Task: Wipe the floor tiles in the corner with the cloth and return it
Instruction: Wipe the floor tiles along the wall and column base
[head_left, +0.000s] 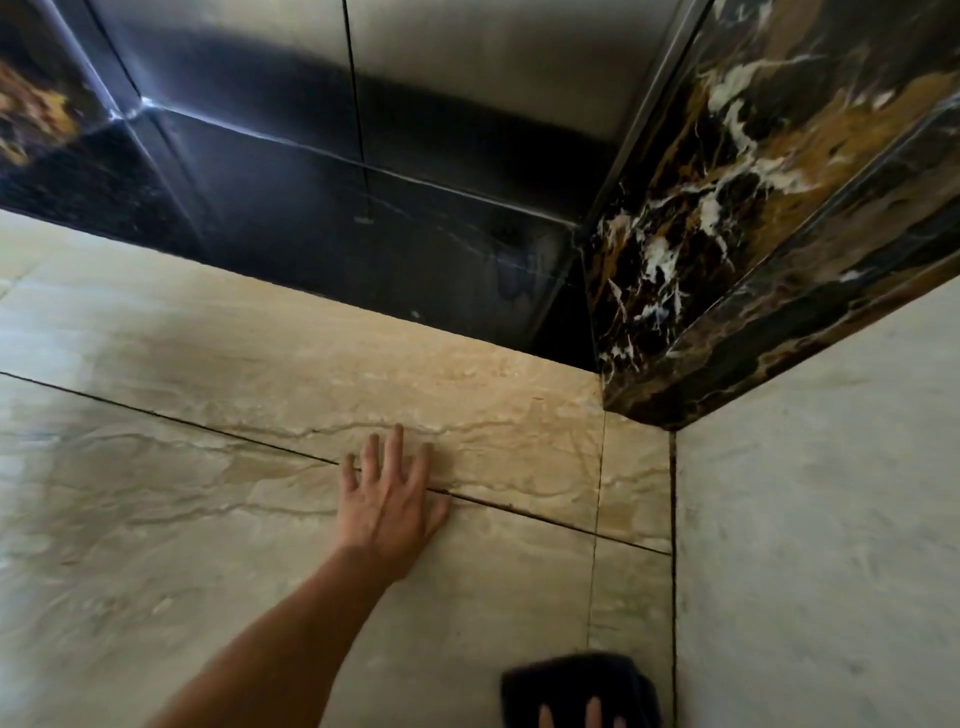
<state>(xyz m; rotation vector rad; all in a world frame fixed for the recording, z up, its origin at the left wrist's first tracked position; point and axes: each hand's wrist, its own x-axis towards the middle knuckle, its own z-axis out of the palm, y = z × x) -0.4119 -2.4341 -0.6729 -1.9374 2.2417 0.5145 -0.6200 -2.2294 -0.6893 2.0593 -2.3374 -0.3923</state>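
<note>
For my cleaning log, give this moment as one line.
left hand flat on floor tile | right hand presses dark cloth near wall

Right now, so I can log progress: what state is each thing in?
Tiles: glossy; wet or dry unclear.
Cloth: lying on the tiles near the wall.
Left hand: flat, fingers spread, on the tiles.
Right hand: fingertips resting on the cloth, rest out of frame.
</note>
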